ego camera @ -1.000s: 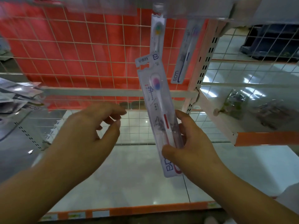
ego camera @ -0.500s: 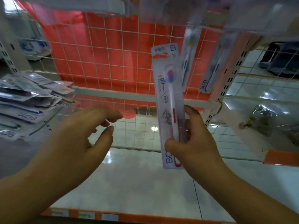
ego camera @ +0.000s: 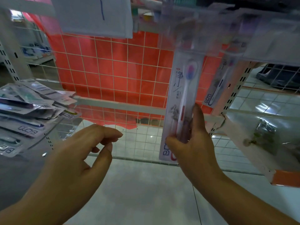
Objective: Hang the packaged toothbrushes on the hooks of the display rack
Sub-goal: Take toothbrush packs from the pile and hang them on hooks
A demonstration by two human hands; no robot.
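Head view of a wire display rack (ego camera: 113, 75) with a red backing. The right hand (ego camera: 193, 143) grips the lower part of a packaged toothbrush (ego camera: 183, 101), thumb on the near left edge and fingers wrapped round the right edge. The package stands nearly upright, leaning slightly to the right at the top; its upper end is blurred among other clear packages at the top of the view, so whether it sits on a hook cannot be told. The brush inside has a white handle with a red strip and a pink-and-blue head.

The left hand (ego camera: 81, 153) is held up to the left of the package, well apart from it, fingers loosely curled with thumb and forefinger close together, holding nothing.

A second packaged toothbrush (ego camera: 217, 85) hangs just right of the held one, in front of a slotted upright post (ego camera: 233, 95). A pile of packaged toothbrushes (ego camera: 27, 114) lies on the shelf at the left. A pale tiled floor (ego camera: 146, 192) shows below and behind the grid.
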